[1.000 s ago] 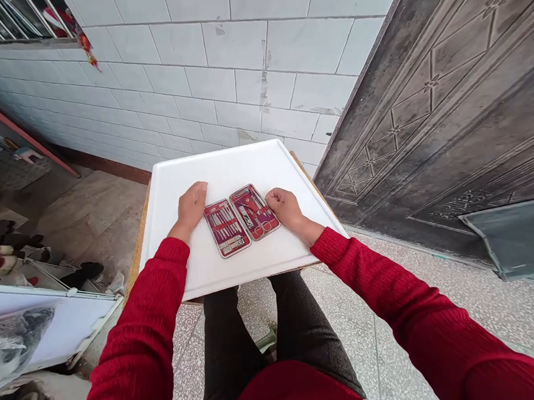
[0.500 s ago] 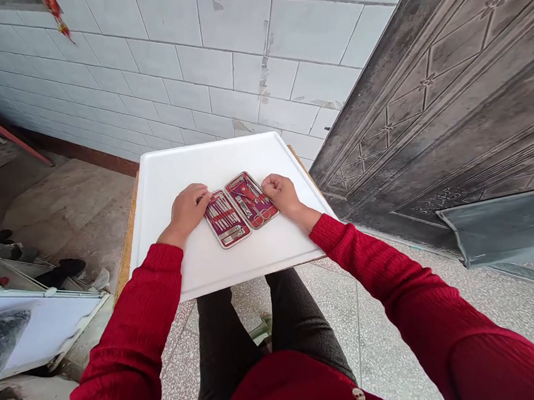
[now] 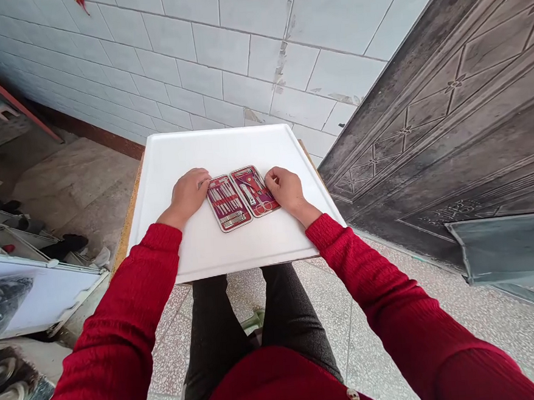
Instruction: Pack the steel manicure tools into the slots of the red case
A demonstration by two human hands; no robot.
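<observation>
An open manicure case [image 3: 243,197] lies spread on a white tabletop [image 3: 197,253], its two halves side by side. The left half holds a row of slim metal tools under a red strap and a nail clipper [image 3: 234,219] along its near edge. Scissors [image 3: 264,207] and other metal tools sit in the right half. My left hand [image 3: 190,194] is curled at the case's far left corner, thumb against the rim. At the opposite side, my right hand [image 3: 287,189] has its thumb and fingers pinched together at the right rim; its fingertips are partly hidden.
A white tiled wall [image 3: 238,49] rises behind the table. Close on the right stands a dark patterned door [image 3: 448,114]. Down at the left are a white panel [image 3: 49,288] and assorted items on the floor.
The camera view has shifted a little. The right half of the case looks slightly more level, and both hands stay at the case's edges.
</observation>
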